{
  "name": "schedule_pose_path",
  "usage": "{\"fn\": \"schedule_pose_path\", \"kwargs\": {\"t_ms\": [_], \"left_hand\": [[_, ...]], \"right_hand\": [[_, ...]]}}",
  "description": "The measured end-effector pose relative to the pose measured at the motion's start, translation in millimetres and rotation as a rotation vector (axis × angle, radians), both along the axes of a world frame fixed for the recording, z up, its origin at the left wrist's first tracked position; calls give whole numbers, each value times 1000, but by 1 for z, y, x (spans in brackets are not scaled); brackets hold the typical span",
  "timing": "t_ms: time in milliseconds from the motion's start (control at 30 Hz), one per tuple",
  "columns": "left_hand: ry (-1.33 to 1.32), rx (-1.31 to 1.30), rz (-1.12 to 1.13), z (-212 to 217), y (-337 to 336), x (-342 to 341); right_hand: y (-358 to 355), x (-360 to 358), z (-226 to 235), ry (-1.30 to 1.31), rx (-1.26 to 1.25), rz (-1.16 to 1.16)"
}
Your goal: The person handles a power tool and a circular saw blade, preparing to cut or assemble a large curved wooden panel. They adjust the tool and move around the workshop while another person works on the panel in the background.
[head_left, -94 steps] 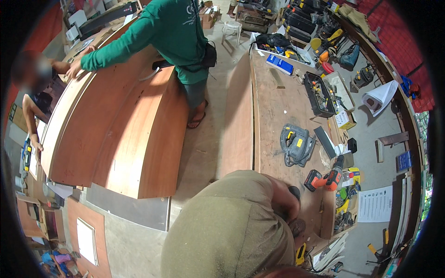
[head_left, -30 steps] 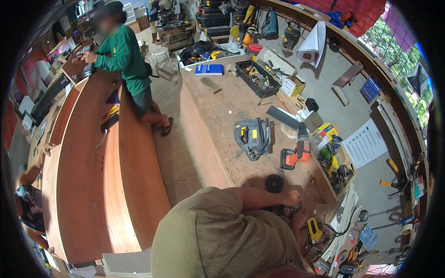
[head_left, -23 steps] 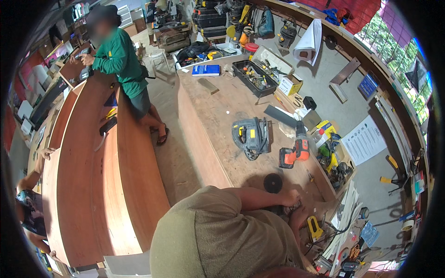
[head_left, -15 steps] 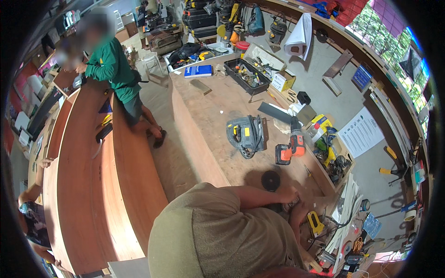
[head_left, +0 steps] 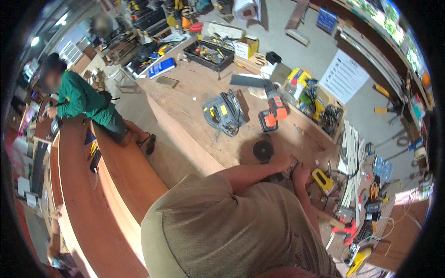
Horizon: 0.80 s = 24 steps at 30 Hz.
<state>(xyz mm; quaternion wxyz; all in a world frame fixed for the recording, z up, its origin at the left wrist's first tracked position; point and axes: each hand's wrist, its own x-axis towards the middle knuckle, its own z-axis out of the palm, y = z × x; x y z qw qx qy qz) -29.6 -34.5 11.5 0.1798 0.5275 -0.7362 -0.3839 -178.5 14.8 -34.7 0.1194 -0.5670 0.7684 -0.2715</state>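
Note:
My left hand [head_left: 282,162] and my right hand [head_left: 301,173] are close together over the near right part of the wooden workbench [head_left: 185,106]. Both are closed around a small greyish thing [head_left: 293,165], mostly covered by the fingers; I cannot make out its kind. Just left of my left hand is a round black disc [head_left: 263,150] with a hole in its middle. Beyond it lie an orange and black cordless drill [head_left: 276,107] and a grey jigsaw [head_left: 224,113] with its cord bundled. A yellow and black staple gun [head_left: 322,181] sits to the right of my right hand.
A black tray of tools [head_left: 208,55] and a blue book [head_left: 162,67] are at the bench's far end. An open box of bottles and fittings [head_left: 320,104] lines its right side. Long curved wooden panels [head_left: 88,185] stand left. A co-worker in green [head_left: 85,99] leans over them.
The whole view has shifted, so the bench things sit further left and higher. My hands stay together beside the disc. The co-worker in green still stands at the panels, holding a tool.

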Motion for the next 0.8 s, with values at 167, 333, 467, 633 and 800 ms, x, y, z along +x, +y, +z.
{"fn": "schedule_pose_path", "kwargs": {"t_ms": [167,333,467,633,800], "left_hand": [[-69,-139,-31,-61,-18,-6],[-176,-134,64,-24,5,-1],[-253,-213,87,-31,2,8],[-229,-198,-60,-6,-10,21],[-70,-137,90,20,0,40]], "right_hand": [[2,16,40,18,-38,78],[-13,9,37,-72,63,25],[-19,21,72,-69,292,122],[-24,6,61,2,125,355],[-43,-11,58,-72,52,476]]}}
